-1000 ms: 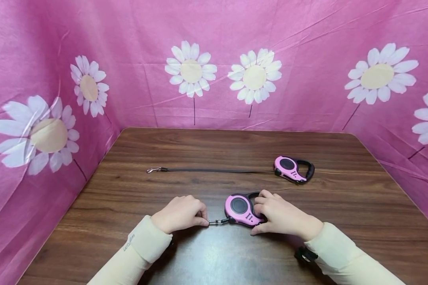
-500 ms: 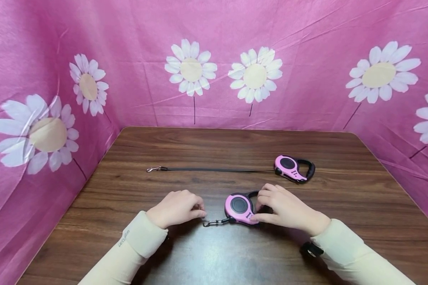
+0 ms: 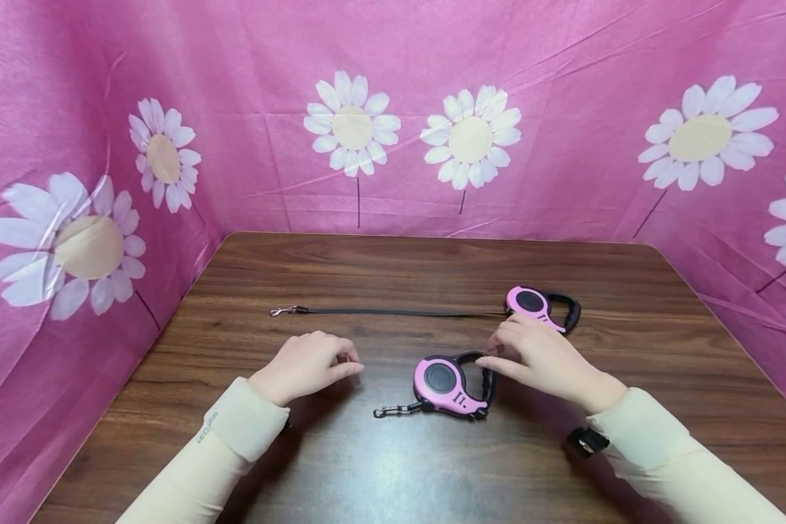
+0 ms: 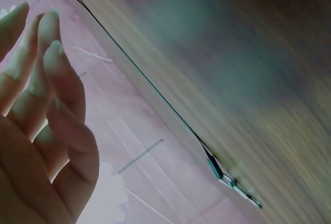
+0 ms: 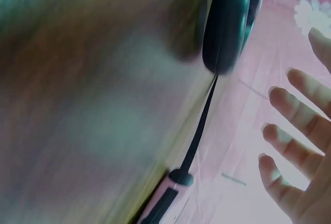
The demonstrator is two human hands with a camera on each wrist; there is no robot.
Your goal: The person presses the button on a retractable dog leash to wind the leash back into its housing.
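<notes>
A pink and black retractable leash [image 3: 444, 384] lies near the table's front, its short metal clip [image 3: 389, 411] poking out to the left. My left hand [image 3: 330, 362] rests on the wood left of that clip, fingers loosely curled and holding nothing. My right hand [image 3: 506, 351] hovers with spread fingers just right of the leash's black handle [image 3: 487, 378], gripping nothing. A second pink leash [image 3: 541, 306] lies just beyond it, its black cord [image 3: 399, 314] stretched left to a clip [image 3: 282, 311]. The right wrist view shows blurred, straight fingers [image 5: 289, 131] beside a dark housing [image 5: 227, 22].
The brown wooden table [image 3: 393, 466] is walled on three sides by pink cloth with white daisies [image 3: 471, 138]. The left wrist view shows the stretched cord [image 4: 139, 74] and its clip [image 4: 230, 180] along the table's edge against the cloth.
My left hand let go of the near leash's clip and drew back to the left. My right hand released the near leash's body and lifted toward the far leash.
</notes>
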